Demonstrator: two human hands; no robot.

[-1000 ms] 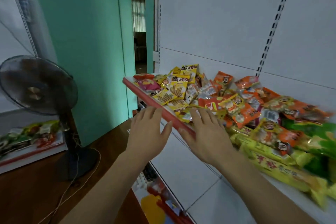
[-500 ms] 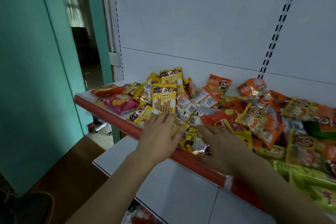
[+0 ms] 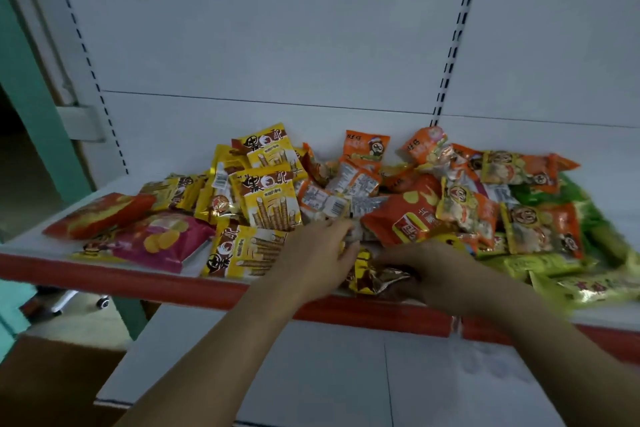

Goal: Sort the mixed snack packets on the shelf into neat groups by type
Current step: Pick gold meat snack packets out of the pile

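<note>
Sorting has barely begun, as I judge it; the snack packets [image 3: 346,204] lie in one mixed heap across the shelf [image 3: 114,279], yellow, orange, red, pink and green overlapping, with no neat group formed. My left hand [image 3: 311,253] rests on the pile near the front edge, fingers nearly straight, holding nothing; my right hand [image 3: 429,270] curls round a crinkled gold packet [image 3: 374,276] at the red front lip. That packet lies flat, its long axis running roughly along the shelf edge; which end is the top I cannot tell.
</note>
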